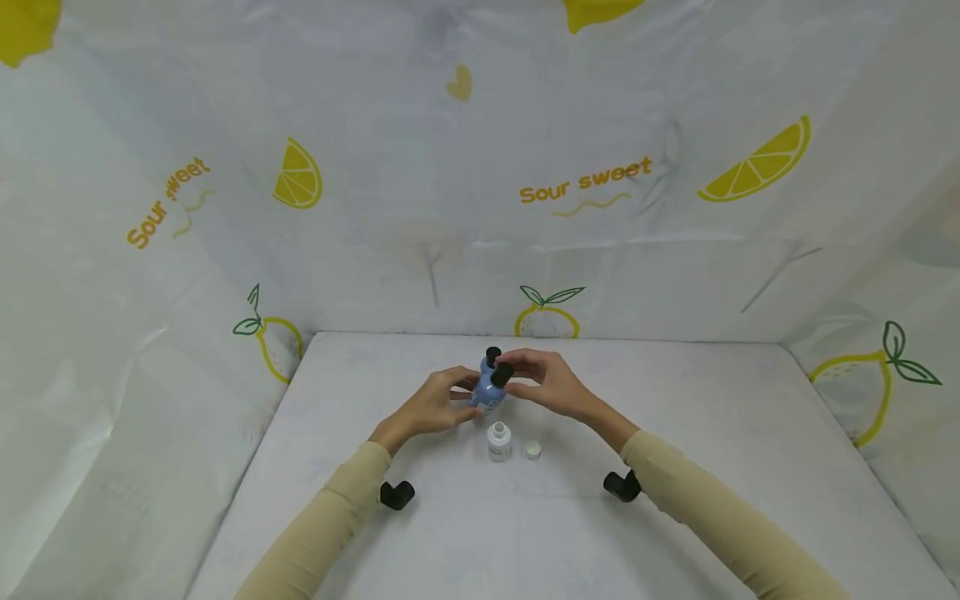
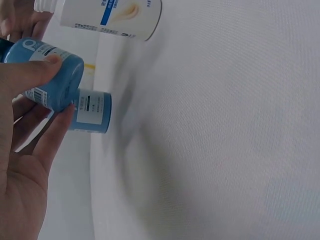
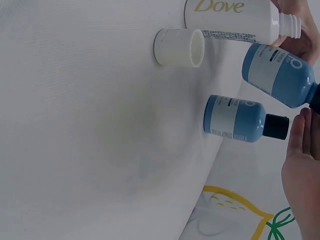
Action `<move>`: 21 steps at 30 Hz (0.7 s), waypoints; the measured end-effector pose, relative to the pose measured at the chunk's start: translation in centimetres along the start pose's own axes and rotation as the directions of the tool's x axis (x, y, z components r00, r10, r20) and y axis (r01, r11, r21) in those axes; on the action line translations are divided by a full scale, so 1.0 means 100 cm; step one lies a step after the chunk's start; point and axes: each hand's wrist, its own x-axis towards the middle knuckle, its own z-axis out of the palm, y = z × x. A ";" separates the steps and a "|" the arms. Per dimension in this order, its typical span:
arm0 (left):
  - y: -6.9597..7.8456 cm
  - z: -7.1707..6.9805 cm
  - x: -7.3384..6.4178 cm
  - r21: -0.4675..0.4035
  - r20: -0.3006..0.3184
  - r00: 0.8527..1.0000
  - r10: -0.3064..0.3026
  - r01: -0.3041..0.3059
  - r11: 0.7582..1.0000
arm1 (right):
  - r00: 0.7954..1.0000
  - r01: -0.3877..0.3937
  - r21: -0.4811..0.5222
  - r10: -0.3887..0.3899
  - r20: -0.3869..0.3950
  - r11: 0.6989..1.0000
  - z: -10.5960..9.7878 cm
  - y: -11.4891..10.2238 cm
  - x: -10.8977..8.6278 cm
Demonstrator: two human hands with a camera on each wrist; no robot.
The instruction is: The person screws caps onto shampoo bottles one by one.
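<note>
My left hand (image 1: 435, 402) grips a blue bottle (image 1: 487, 395) with a white label, thumb on one side and fingers on the other. The bottle is raised and tilted, its black cap (image 1: 502, 375) pointing toward my right hand (image 1: 549, 383). In the head view the right thumb and fingers lie on either side of that cap; the right wrist view shows the fingers nearly straight, tips right at its edge. A second blue bottle (image 3: 235, 118) with a black cap stands upright just behind. Nearer me stands a white Dove bottle (image 1: 498, 444), its threaded neck uncapped.
A loose white cap (image 1: 532, 450) rests on the table to the right of the white bottle. Black devices (image 1: 397, 495) are worn at both wrists. White sheeting with lemon prints (image 1: 300, 175) hangs behind the white-covered table (image 1: 510, 542) and at its sides.
</note>
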 end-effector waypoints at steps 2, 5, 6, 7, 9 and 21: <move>0.000 0.001 0.000 -0.005 0.003 1.000 0.002 -0.002 1.000 | 1.000 0.015 0.010 -0.015 0.015 1.000 -0.003 0.001 0.001; 0.000 0.001 0.000 -0.013 0.010 1.000 0.005 -0.005 1.000 | 0.999 0.012 0.028 -0.014 0.042 1.000 -0.006 0.000 0.003; 0.000 0.001 0.000 -0.015 0.012 1.000 0.006 -0.005 1.000 | 0.999 0.008 0.031 -0.010 0.049 0.999 -0.007 0.000 0.003; 0.000 0.002 0.000 -0.017 0.015 1.000 0.006 -0.005 1.000 | 0.998 0.007 0.035 -0.009 0.055 0.999 -0.008 -0.001 0.003; 0.001 0.002 0.000 -0.019 0.017 1.000 0.004 -0.004 1.000 | 0.998 -0.003 0.037 0.000 0.060 0.999 -0.008 -0.002 0.004; 0.005 0.001 0.000 -0.008 -0.002 1.000 0.005 -0.005 1.000 | 0.997 -0.019 -0.035 0.016 -0.082 0.999 0.003 -0.001 0.002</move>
